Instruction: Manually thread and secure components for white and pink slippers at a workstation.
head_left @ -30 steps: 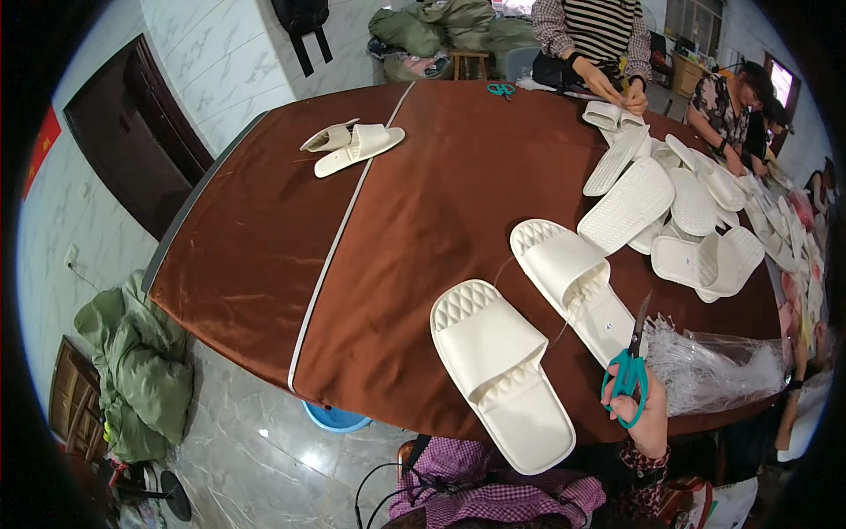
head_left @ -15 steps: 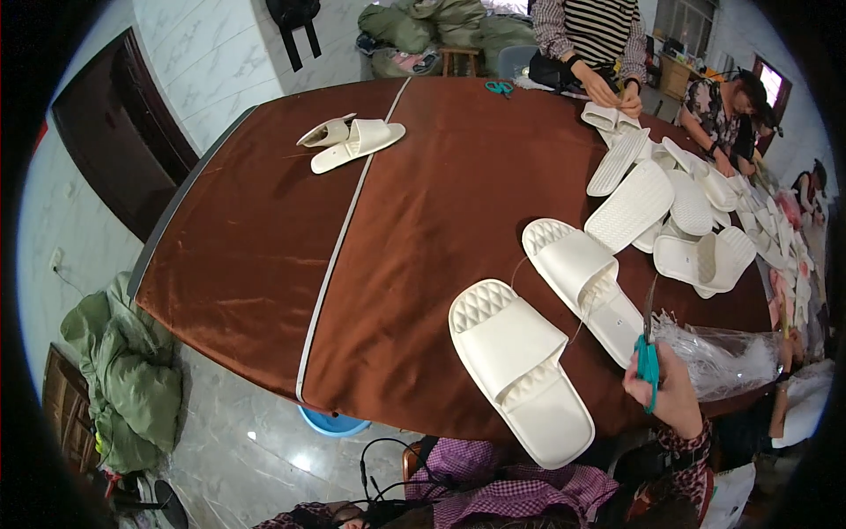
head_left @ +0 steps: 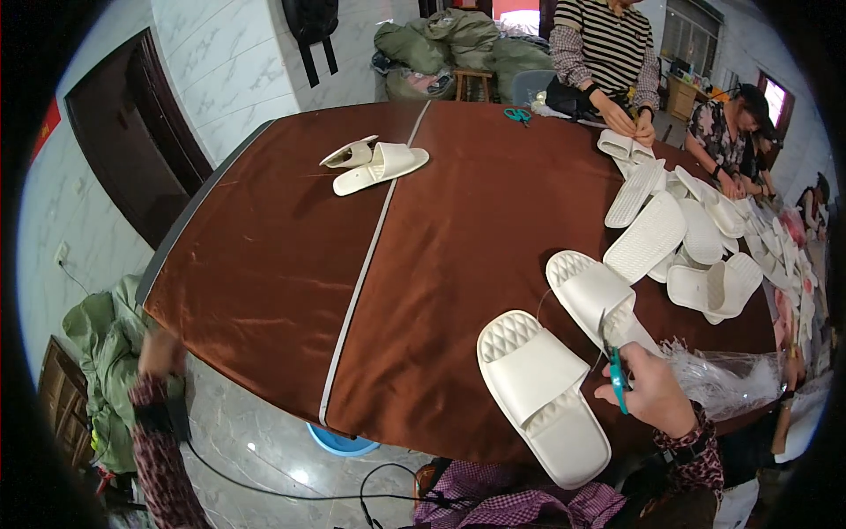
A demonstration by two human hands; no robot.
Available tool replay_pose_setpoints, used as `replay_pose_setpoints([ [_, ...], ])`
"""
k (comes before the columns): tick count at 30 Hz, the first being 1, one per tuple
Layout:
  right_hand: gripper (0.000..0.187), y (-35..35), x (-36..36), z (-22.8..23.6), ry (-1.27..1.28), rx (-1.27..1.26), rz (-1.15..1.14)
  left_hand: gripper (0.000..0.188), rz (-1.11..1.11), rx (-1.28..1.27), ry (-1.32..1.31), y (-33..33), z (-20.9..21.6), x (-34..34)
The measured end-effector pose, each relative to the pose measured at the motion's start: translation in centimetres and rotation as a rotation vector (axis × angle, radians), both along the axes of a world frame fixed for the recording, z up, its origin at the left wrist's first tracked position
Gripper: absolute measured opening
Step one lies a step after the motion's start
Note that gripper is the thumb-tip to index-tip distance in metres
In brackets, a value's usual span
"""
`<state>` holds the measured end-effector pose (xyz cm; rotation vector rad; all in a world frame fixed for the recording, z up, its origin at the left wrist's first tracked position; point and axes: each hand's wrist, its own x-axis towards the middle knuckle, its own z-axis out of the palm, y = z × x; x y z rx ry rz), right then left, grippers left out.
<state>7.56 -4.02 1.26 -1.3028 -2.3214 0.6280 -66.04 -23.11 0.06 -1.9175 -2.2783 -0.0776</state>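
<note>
Teal-handled scissors (head_left: 618, 381) are gripped in my right hand (head_left: 654, 392), blades pointing up over the sole of a white slipper (head_left: 589, 286). A second white slipper (head_left: 536, 375) lies beside it, nearer to me, and a thin clear strand runs between the two. My left hand (head_left: 161, 354) is out at the far left, off the table edge, in front of green sacks. Motion smears its fingers, so what it does cannot be made out.
A brown cloth (head_left: 264, 264) covers the table. White slippers (head_left: 648, 238) are heaped at the right, beside a clear bag of strands (head_left: 727, 379). Another pair (head_left: 381, 167) lies farther back, left of centre. Co-workers' hands (head_left: 621, 119) work at the far edge, near other scissors (head_left: 517, 115).
My left arm has swung out to the far left from the lower edge. My right hand with the scissors has moved left, over the slipper. The whole view has shifted slightly.
</note>
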Motion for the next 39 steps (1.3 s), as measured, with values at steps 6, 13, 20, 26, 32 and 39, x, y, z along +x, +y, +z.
replay_pose_setpoints([
  [6,0.044,0.9,-2.6,-2.1,-0.048,0.072,0.012,0.026,-0.153,0.461,-0.409,24.8,9.0,13.7],
  [13,0.036,1.3,-2.8,-3.1,-0.003,-0.004,-0.054,0.049,-0.294,0.405,-0.254,44.8,1.7,19.6],
  [20,0.043,2.1,-1.6,-4.2,0.026,-0.207,-0.134,0.049,0.066,-0.002,-0.248,49.4,-4.1,20.7],
  [26,0.04,2.0,-2.4,-4.5,0.173,-0.169,-0.168,0.025,-0.164,0.232,-0.308,45.7,-1.4,19.7],
  [32,0.041,2.0,-2.2,-2.8,0.224,-0.165,-0.204,0.02,-0.183,0.164,-0.78,40.8,8.3,24.9],
  [39,0.034,4.6,-0.4,4.7,0.371,0.288,-0.252,0.022,-0.294,0.171,-0.667,35.0,14.1,31.6],
])
